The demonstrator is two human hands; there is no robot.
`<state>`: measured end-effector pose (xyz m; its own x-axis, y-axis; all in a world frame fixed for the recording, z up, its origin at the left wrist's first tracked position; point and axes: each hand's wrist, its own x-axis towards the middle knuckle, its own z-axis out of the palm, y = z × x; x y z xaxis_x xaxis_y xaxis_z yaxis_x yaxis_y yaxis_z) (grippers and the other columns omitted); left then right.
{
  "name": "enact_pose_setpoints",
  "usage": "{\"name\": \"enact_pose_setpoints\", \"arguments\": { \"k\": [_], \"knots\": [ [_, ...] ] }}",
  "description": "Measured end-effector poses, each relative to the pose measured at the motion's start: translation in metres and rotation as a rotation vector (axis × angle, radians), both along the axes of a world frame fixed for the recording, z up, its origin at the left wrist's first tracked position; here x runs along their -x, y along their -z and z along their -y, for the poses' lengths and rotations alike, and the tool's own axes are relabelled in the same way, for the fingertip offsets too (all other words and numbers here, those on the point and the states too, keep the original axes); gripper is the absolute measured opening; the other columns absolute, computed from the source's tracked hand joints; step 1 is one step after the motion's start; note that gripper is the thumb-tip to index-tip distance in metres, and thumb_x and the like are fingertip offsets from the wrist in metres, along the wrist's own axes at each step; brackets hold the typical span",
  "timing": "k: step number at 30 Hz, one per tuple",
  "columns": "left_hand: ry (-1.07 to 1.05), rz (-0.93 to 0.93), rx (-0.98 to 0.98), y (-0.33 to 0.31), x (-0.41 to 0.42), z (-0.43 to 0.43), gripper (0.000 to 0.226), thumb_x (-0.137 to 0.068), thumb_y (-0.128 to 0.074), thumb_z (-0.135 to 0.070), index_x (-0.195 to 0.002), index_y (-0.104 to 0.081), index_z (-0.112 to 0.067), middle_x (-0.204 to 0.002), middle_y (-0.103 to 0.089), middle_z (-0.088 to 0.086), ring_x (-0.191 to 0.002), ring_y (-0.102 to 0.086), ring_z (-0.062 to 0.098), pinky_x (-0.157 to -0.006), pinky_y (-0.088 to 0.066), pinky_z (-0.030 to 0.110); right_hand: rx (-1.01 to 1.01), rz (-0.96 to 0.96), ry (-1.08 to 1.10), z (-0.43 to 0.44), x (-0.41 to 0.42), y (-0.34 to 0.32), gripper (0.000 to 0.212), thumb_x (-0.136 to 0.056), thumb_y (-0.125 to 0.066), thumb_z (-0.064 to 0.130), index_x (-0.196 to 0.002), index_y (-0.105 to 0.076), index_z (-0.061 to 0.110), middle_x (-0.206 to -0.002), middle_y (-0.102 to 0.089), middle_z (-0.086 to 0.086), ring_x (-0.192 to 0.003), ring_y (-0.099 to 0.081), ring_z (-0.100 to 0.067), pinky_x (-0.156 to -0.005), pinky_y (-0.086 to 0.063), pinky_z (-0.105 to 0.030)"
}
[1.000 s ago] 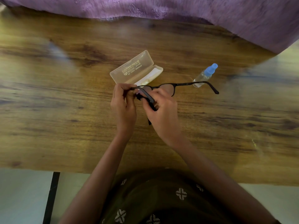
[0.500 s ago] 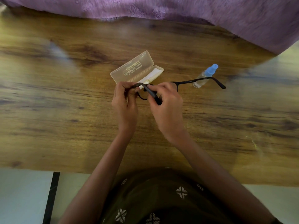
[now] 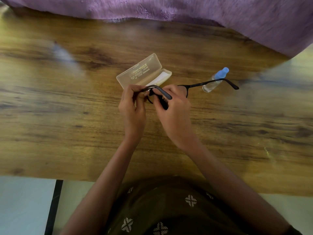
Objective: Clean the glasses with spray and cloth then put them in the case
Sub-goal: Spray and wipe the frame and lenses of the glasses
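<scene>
The glasses (image 3: 199,84) are thin and black-framed, held above the middle of the table (image 3: 67,116) between both hands. One temple sticks out to the right and crosses in front of the bottle (image 3: 213,81). The other lies across the fingers of the right hand (image 3: 174,111). The left hand (image 3: 132,106) grips the frame's left end with curled fingers. The right hand pinches a dark cloth (image 3: 163,103) against the frame; the lens under it is hidden.

Just beyond the hands, the pale translucent case (image 3: 140,72) lies open with its printed lid tipped back and a white lining (image 3: 162,76) inside, and nothing else visible in it.

The bottle is clear with a blue cap (image 3: 223,72) and lies on its side to the right of the case. Purple fabric (image 3: 203,11) covers the table's far edge and far right corner.
</scene>
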<state>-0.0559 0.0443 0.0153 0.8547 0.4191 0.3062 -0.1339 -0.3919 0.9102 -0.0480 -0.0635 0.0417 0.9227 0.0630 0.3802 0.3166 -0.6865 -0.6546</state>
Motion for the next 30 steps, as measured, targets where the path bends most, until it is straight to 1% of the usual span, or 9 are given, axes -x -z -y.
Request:
{"name": "enact_pose_setpoints", "arguments": {
  "k": [4, 6, 8, 10, 14, 18, 22, 26, 30],
  "knots": [
    [0.008, 0.019, 0.008, -0.003, -0.002, 0.0, 0.014, -0.092, -0.051, -0.009, -0.093, -0.06, 0.002, -0.088, -0.064, 0.008, -0.081, -0.062, 0.022, -0.071, -0.05, 0.026, -0.07, -0.026, -0.04, -0.002, 0.0, -0.004, 0.016, -0.087, -0.071, 0.004, -0.102, -0.073, 0.0, -0.091, -0.067, -0.006, -0.077, -0.051, 0.003, -0.067, -0.042, -0.003],
    [0.006, 0.038, -0.003, -0.004, -0.003, 0.0, 0.014, -0.092, -0.052, -0.009, -0.092, -0.061, 0.002, -0.087, -0.063, 0.005, -0.08, -0.06, 0.019, -0.071, -0.048, 0.022, -0.076, -0.026, -0.024, -0.001, -0.002, -0.005, 0.015, -0.087, -0.07, 0.003, -0.102, -0.073, 0.0, -0.091, -0.066, -0.006, -0.081, -0.049, 0.009, -0.069, -0.04, 0.0],
    [0.005, 0.056, 0.002, -0.006, -0.004, 0.0, 0.009, -0.092, -0.053, -0.01, -0.093, -0.061, -0.005, -0.086, -0.062, 0.002, -0.078, -0.06, 0.02, -0.069, -0.048, 0.026, -0.067, -0.025, 0.019, 0.001, -0.005, -0.006, 0.012, -0.086, -0.071, 0.002, -0.098, -0.073, 0.0, -0.089, -0.064, -0.004, -0.08, -0.046, 0.012, -0.07, -0.038, 0.002],
    [0.015, 0.075, 0.014, -0.006, -0.007, -0.001, 0.005, -0.093, -0.055, -0.009, -0.094, -0.058, -0.014, -0.086, -0.061, -0.004, -0.078, -0.06, 0.024, -0.067, -0.051, 0.034, -0.042, -0.037, 0.046, 0.002, -0.007, -0.007, 0.011, -0.086, -0.071, 0.001, -0.097, -0.073, 0.001, -0.089, -0.064, -0.005, -0.079, -0.047, 0.005, -0.068, -0.037, 0.0],
    [0.022, 0.09, -0.02, -0.005, -0.009, -0.003, 0.018, -0.094, -0.057, -0.004, -0.097, -0.055, -0.022, -0.089, -0.057, -0.013, -0.08, -0.059, 0.027, -0.068, -0.051, 0.036, 0.019, -0.057, 0.047, 0.005, -0.01, -0.007, 0.014, -0.086, -0.071, 0.003, -0.099, -0.074, 0.003, -0.09, -0.065, -0.005, -0.08, -0.057, -0.011, -0.064, -0.033, -0.003],
    [0.01, 0.104, -0.05, -0.005, -0.012, -0.003, 0.022, -0.093, -0.056, -0.001, -0.096, -0.054, -0.023, -0.089, -0.055, -0.017, -0.079, -0.056, 0.021, -0.068, -0.047, 0.028, 0.049, -0.108, 0.032, 0.005, -0.004, -0.008, 0.014, -0.086, -0.071, 0.004, -0.099, -0.074, 0.004, -0.09, -0.065, -0.004, -0.076, -0.052, -0.005, -0.061, -0.031, -0.003],
    [0.028, 0.091, -0.058, -0.002, -0.013, -0.005, 0.019, -0.092, -0.054, -0.001, -0.096, -0.056, -0.018, -0.09, -0.056, -0.015, -0.079, -0.058, 0.022, -0.068, -0.048, 0.029, 0.012, -0.145, -0.004, 0.004, 0.003, -0.008, 0.015, -0.086, -0.07, 0.004, -0.099, -0.074, 0.008, -0.092, -0.061, 0.001, -0.072, -0.049, 0.001, -0.061, -0.037, -0.003],
    [0.019, 0.053, -0.048, -0.005, -0.012, -0.004, 0.015, -0.091, -0.049, -0.003, -0.096, -0.056, -0.016, -0.089, -0.054, -0.016, -0.08, -0.054, 0.0, -0.07, -0.041, 0.011, -0.041, -0.142, -0.063, -0.001, 0.008, -0.009, 0.014, -0.087, -0.07, 0.006, -0.101, -0.074, 0.007, -0.09, -0.064, 0.0, -0.072, -0.048, 0.003, -0.066, -0.038, -0.003],
    [0.043, 0.065, -0.015, -0.006, -0.013, -0.005, 0.014, -0.091, -0.051, -0.003, -0.095, -0.057, -0.014, -0.088, -0.056, -0.013, -0.08, -0.055, 0.005, -0.071, -0.043, 0.014, -0.073, -0.114, 0.011, 0.002, 0.003, -0.005, 0.013, -0.087, -0.071, 0.005, -0.1, -0.074, 0.004, -0.089, -0.055, 0.008, -0.065, -0.045, 0.007, -0.063, -0.04, -0.006]
  ]
}}
